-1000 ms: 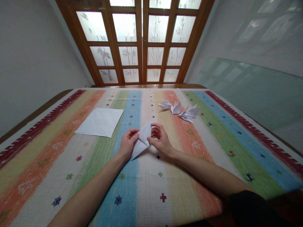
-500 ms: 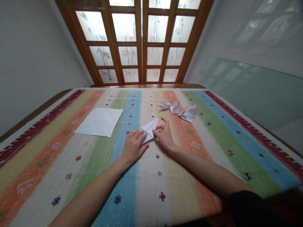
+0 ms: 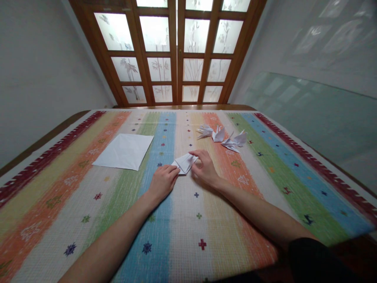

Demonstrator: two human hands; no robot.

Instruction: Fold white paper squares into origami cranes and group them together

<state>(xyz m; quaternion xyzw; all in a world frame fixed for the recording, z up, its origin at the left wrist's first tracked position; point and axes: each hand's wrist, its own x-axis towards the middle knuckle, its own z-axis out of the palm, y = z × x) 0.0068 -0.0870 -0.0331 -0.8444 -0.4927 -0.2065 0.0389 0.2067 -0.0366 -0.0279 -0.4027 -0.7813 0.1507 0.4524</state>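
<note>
A small folded sheet of white paper (image 3: 184,162) lies on the striped tablecloth between my hands, crease lines showing on its upper face. My left hand (image 3: 165,179) is closed at its left corner, fingertips pressing the edge. At the right end, my right hand (image 3: 204,167) has its index finger on the upper corner and its thumb lower down by the near side, gripping that end. The fingers partly cover both ends of the paper.
Flat white paper sheets (image 3: 123,151) lie to the left of my hands. Several folded paper cranes (image 3: 218,134) sit together beyond my right hand. The striped tablecloth (image 3: 118,220) covers the table, with wooden glazed doors (image 3: 176,59) behind it.
The folded paper has turned so its pointed end swings right and nearer. My right index finger has come down onto that end. My left hand has drawn back slightly to the left corner.
</note>
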